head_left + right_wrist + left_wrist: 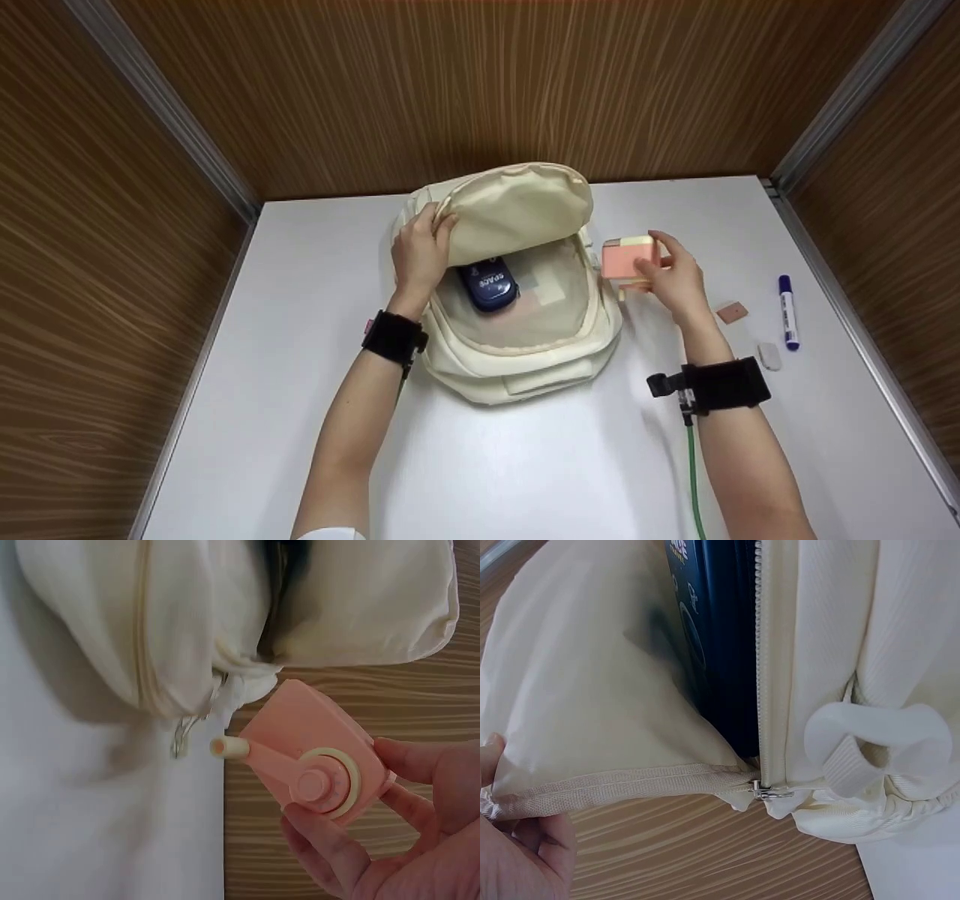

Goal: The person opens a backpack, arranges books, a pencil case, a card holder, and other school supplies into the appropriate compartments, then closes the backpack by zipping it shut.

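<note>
A cream backpack [469, 367] lies on the table with its main compartment unzipped. My left hand [420, 259] pinches the zipped edge of its flap [517, 210] and holds it raised; the left wrist view shows thumb and fingers on either side of that edge [615, 786]. Inside the bag rests a dark blue case [491, 285] with "SPACE" printed on it. To the right of the bag, my right hand [679, 281] grips a pink crank pencil sharpener [624, 262] above the table. Its crank [274, 757], tipped with a cream knob, faces the right wrist camera.
On the white table [300, 300], right of my right forearm, lie a blue-capped marker [788, 315], a small whitish piece [769, 356] and a small brownish-pink flat piece [732, 311]. Wood-grain panels [480, 90] enclose the back and sides. A green cable [693, 480] trails from the right wrist.
</note>
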{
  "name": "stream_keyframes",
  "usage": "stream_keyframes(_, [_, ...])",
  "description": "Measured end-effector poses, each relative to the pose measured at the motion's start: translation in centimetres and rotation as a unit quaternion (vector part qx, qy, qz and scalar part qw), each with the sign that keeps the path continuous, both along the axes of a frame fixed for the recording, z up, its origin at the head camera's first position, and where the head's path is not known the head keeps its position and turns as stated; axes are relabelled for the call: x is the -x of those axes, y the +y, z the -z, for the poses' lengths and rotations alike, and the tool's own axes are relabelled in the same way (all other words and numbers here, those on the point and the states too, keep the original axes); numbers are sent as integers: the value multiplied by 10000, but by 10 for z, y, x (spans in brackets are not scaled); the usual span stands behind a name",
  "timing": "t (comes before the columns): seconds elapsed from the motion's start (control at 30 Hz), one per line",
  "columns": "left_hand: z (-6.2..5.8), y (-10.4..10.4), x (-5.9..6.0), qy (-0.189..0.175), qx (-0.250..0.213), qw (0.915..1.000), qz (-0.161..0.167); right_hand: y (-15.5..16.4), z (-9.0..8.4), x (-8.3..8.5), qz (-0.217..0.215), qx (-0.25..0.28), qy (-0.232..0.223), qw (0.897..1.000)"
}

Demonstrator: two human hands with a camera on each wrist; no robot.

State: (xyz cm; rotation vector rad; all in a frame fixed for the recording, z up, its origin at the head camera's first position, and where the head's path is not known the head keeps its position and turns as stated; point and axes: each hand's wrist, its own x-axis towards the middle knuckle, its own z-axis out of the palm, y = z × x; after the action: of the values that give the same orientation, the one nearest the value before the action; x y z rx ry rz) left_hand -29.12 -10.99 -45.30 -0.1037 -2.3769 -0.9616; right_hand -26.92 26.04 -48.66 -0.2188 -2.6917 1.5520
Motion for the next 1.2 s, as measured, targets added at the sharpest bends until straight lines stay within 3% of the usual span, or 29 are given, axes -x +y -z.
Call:
stream_keyframes(0.13, [1,0,0,-15,4,10000,-10,-18,4,-1,-183,978,-241,9948])
stream_keyframes(0.3, [0,0,0,-78,22,10000,2,-43,12,-1,-233,1713,-529,9835])
stream_keyframes(0.47, [-1,0,-1,-45,46,10000,-2,-69,22,0,-288,2250,-860,9701])
stream_keyframes(0.57, [0,0,-1,-66,30,10000,-1,-80,27,1,-226,2315,-978,9676])
stream_keyframes(0.67, [0,1,-1,-78,-1,10000,15,-86,30,2,-268,2015,-932,9747])
stream_keyframes(0.8, [-1,0,-1,-48,-21,10000,-14,-89,31,0,-626,919,-684,9914])
stream_keyframes(1.0, [1,0,-1,-27,-1,10000,-16,-90,31,-10,-1039,-134,-184,9943])
stream_keyframes(1.1, [1,1,-1,-14,-7,10000,-6,-94,34,-21,-1041,-718,640,9899])
stream_keyframes(1.2, [2,1,-1,-3,-15,10000,-6,-99,39,-35,-1082,-1597,1625,9677])
